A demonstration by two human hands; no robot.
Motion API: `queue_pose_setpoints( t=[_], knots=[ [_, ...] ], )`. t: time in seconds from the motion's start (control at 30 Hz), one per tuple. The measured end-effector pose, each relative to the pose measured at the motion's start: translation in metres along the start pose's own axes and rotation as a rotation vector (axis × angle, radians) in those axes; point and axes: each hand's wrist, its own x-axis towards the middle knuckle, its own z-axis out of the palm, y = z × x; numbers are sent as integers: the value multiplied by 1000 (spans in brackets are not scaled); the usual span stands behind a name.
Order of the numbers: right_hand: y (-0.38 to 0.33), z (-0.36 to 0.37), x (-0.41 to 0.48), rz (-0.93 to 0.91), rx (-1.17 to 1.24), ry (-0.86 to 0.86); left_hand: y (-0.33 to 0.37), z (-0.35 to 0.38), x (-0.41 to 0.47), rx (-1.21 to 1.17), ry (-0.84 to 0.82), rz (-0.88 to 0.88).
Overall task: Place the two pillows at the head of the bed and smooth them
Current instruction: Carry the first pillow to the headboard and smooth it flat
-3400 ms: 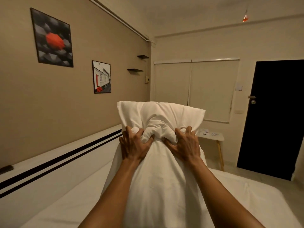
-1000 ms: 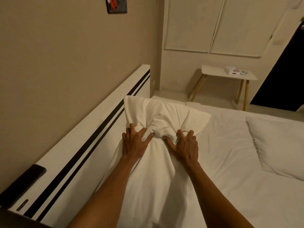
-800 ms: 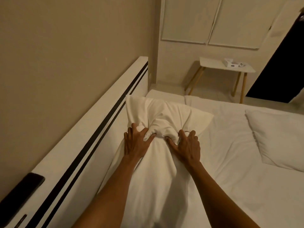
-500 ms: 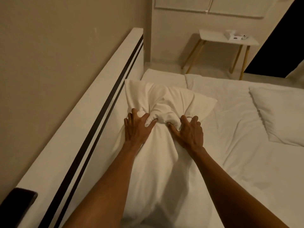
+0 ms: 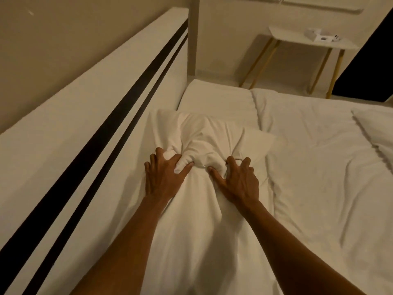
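Observation:
A white pillow (image 5: pixel 200 220) lies lengthwise along the white headboard (image 5: pixel 70 133), resting on the bed (image 5: pixel 319 188). Its cover is bunched into folds near the far end. My left hand (image 5: pixel 163 177) grips that bunched fabric on the left and my right hand (image 5: pixel 238 179) grips it on the right, both pressing down. The second white pillow (image 5: pixel 376 128) lies on the bed at the right edge of the view, only partly in frame.
The headboard carries two black stripes (image 5: pixel 119 128) and stands against a beige wall. Beyond the bed's far end a small white side table (image 5: pixel 308 42) with wooden legs holds small white items. A dark doorway (image 5: pixel 370 67) is at the upper right.
The pillow was held upright in the air, then came down onto the bed beside the headboard. My view has tipped downward and both hands keep their grip on it.

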Motion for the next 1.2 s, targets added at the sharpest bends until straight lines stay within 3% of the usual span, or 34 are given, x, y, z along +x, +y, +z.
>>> queue_pose_setpoints(
  t=[0.17, 0.33, 0.63, 0.73, 0.8, 0.93, 1.03, 1.13, 1.2],
  knots=[
    [10, 110, -14, 15, -67, -107, -56, 94, -32, 93, -48, -69],
    [23, 167, -65, 16, -30, -225, -72, 136, -105, -36, -164, -87],
    [27, 152, -80, 103, 93, -175, -94, 110, -108, -129, -203, -108],
    [7, 151, -72, -25, 198, -102, -87, 106, -107, -159, -171, -26],
    [1, 159, -79, -103, 193, -153, -89, 110, -118, -137, -234, 31],
    [23, 170, -119, 76, 119, -268, -100, 113, -141, -87, -278, 33],
    [29, 162, -132, 144, 102, -261, -96, 103, -143, -88, -233, -21],
    [15, 158, -130, 30, 169, -160, -79, 92, -152, -149, -183, -13],
    [9, 162, -139, -79, 205, -179, -77, 93, -167, -146, -229, 58]
  ],
)
